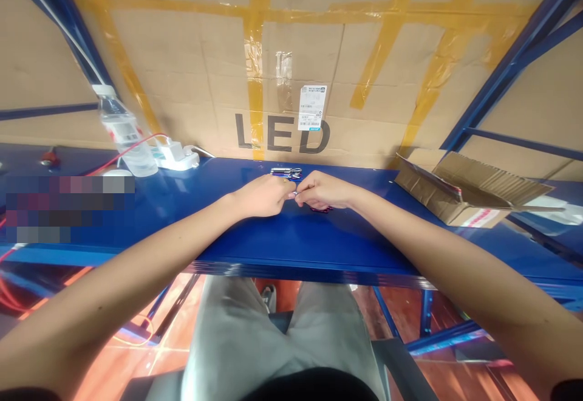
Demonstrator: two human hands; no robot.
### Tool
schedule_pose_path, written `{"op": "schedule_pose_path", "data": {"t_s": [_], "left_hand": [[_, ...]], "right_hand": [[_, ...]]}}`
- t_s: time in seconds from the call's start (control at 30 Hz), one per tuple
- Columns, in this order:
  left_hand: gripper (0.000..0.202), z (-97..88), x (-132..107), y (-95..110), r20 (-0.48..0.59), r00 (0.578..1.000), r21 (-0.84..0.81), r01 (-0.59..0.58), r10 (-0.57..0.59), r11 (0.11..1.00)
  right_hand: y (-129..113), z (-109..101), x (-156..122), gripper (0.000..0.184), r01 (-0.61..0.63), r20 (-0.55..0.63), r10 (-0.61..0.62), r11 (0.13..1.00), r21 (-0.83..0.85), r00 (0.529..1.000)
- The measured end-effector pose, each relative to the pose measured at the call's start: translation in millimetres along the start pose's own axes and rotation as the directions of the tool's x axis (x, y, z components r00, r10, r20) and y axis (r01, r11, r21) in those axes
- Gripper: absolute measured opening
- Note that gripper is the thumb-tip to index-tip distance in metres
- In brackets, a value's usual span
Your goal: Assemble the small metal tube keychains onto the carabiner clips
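Note:
Both my hands meet at the middle of a blue metal shelf [291, 243]. My left hand [262, 195] is closed, its fingertips pinching a small shiny part that I cannot make out. My right hand [321, 191] is closed too, its fingers touching the same small part where the hands join. Under my right hand a small dark red piece [321, 209] shows on the shelf. Just beyond the hands lies a small metal item with blue and silver parts [286, 173].
A water bottle [122, 132] stands at the back left beside a white power strip [175, 155] with a red wire. An open cardboard box [469, 191] lies at the right. A large cardboard sheet marked LED [282, 133] backs the shelf. Blue rack beams frame both sides.

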State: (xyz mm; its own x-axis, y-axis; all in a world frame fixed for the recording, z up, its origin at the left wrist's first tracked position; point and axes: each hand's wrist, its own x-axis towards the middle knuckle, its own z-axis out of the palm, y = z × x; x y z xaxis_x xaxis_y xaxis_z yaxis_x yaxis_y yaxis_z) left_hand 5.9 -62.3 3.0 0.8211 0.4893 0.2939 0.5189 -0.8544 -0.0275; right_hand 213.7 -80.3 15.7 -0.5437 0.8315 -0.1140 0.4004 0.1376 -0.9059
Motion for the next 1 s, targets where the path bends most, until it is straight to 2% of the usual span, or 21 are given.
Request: {"op": "schedule_pose_path", "data": {"t_s": [0.1,0.17,0.27,0.37,0.47,0.57,0.67,0.77,0.83,0.93,1.0], "left_hand": [[0.028,0.2,1,-3,0.02,0.999,-0.112,0.037,-0.035,0.993],[0.03,0.1,3,-5,0.051,0.995,-0.181,0.095,-0.087,0.979],[0.029,-0.4,4,-7,0.072,0.988,-0.302,0.15,-0.134,0.941],[0.015,-0.2,5,-9,0.021,0.989,-0.406,0.142,-0.146,0.903],[0.019,2.0,4,-11,-0.055,0.992,-0.404,0.081,-0.113,0.911],[0.013,5.2,3,-11,-0.106,0.992,-0.362,0.022,-0.064,0.932],[0.01,7.5,3,-9,-0.115,0.991,-0.28,0.033,-0.068,0.959],[0.016,9.0,4,-7,-0.083,0.986,-0.188,0.126,-0.144,0.974],[0.024,9.6,5,-6,-0.054,0.974,-0.198,0.204,-0.218,0.959],[0.036,8.9,8,-7,0.039,0.945,-0.381,0.314,-0.324,0.869],[0.041,6.7,10,-8,0.148,0.917,-0.541,0.389,-0.371,0.746]], "right_hand": [[-3,0,0,0.013,0.018,-0.012,-0.019,0.995,-0.094,1.0],[-5,0,1,0.016,0.062,-0.037,-0.073,0.968,-0.242,0.997],[-6,-3,4,0.026,0.157,-0.045,-0.205,0.857,-0.491,0.978],[-5,-7,5,0.029,0.197,-0.011,-0.261,0.758,-0.622,0.965],[-4,-8,3,0.031,0.198,0.005,-0.27,0.694,-0.692,0.963],[-2,-8,-1,0.032,0.199,0.014,-0.278,0.654,-0.73,0.961],[-2,-6,-3,0.034,0.187,0.003,-0.285,0.621,-0.761,0.959],[-5,-2,-4,0.035,0.168,-0.004,-0.291,0.563,-0.809,0.957],[-7,2,-4,0.033,0.158,0.002,-0.298,0.501,-0.851,0.955],[-11,7,-4,0.031,0.146,0.027,-0.306,0.373,-0.916,0.952],[-14,9,-5,0.03,0.138,0.044,-0.311,0.288,-0.948,0.949]]}}
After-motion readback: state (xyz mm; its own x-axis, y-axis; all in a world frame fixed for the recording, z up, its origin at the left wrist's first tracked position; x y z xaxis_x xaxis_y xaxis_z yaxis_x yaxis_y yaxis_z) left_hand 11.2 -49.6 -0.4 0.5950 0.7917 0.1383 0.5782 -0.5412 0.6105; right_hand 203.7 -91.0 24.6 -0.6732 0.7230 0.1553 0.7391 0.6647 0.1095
